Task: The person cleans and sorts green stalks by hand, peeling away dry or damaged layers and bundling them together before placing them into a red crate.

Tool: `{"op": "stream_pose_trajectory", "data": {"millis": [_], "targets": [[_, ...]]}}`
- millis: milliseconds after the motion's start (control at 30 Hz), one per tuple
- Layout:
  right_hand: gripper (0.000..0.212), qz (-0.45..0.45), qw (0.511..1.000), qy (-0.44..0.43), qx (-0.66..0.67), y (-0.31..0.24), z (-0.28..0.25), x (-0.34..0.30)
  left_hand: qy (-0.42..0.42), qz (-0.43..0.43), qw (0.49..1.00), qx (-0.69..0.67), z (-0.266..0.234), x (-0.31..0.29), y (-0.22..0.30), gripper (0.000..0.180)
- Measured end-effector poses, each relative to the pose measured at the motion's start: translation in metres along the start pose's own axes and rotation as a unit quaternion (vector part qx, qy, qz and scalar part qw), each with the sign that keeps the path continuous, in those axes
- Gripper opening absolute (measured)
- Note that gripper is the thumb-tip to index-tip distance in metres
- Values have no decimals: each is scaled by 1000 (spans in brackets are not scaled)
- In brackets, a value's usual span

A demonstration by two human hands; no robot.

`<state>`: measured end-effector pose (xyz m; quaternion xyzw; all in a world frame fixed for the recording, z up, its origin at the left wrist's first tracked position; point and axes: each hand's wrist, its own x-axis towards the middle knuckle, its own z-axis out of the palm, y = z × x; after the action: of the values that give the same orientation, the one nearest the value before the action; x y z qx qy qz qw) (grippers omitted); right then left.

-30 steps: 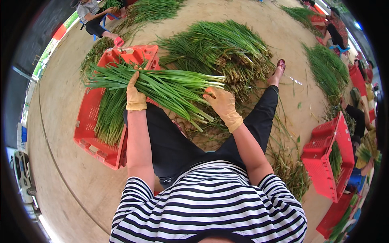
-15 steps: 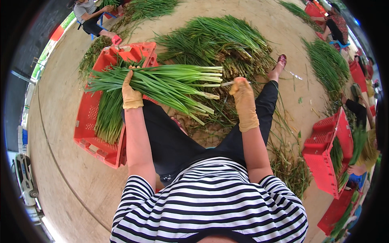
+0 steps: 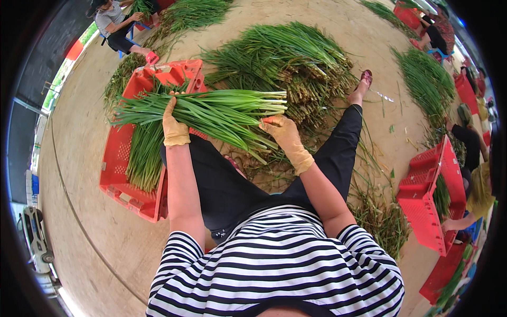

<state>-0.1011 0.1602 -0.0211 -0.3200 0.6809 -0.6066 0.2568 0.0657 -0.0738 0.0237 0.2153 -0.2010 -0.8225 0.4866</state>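
Note:
My left hand (image 3: 175, 127), in a tan glove, is closed round a thick bunch of long flat-leaved green stalks with white ends (image 3: 227, 111), apparently chives or young leeks. The bunch lies nearly level above my lap, leaves to the left and white ends to the right. At the lower white ends, my gloved right hand (image 3: 285, 134) has its fingers pinched together on a stalk's end, which they mostly cover. Under the leaves stands a red plastic crate (image 3: 119, 179), tilted, with more such stalks (image 3: 145, 158) in it.
A large heap of untrimmed stalks (image 3: 296, 58) lies ahead on the floor, with discarded leaves (image 3: 377, 224) to the right. Another red crate (image 3: 422, 211) stands at the right, a co-worker's hand beside it. A seated person (image 3: 113, 24) is at the far left, others at far right.
My right hand has come left and down to the white ends of the bunch; the thin pale piece seen at its fingers is hidden. My left hand keeps its hold.

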Motion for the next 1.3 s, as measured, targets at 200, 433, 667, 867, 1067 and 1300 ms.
{"op": "stream_pose_trajectory", "data": {"millis": [200,433,667,867,1067,1300], "targets": [[13,81,967,29,239,18,7,-2,-10,-11,1000,-20,3,-2,-1,22],[14,-6,921,120,369,29,-25,-1,-1,13,1000,-14,-1,-3,3,24],[32,-75,945,96,-304,-16,-9,5,-7,-3,1000,-9,0,-3,1,25],[23,-62,968,69,-232,-10,-1,14,-20,-9,1000,-16,0,-5,2,23],[15,-95,979,157,90,22,-23,17,-8,-6,1000,-21,0,-4,4,20],[16,-33,934,212,285,41,-60,7,9,12,999,-34,-15,6,9,22]]}}
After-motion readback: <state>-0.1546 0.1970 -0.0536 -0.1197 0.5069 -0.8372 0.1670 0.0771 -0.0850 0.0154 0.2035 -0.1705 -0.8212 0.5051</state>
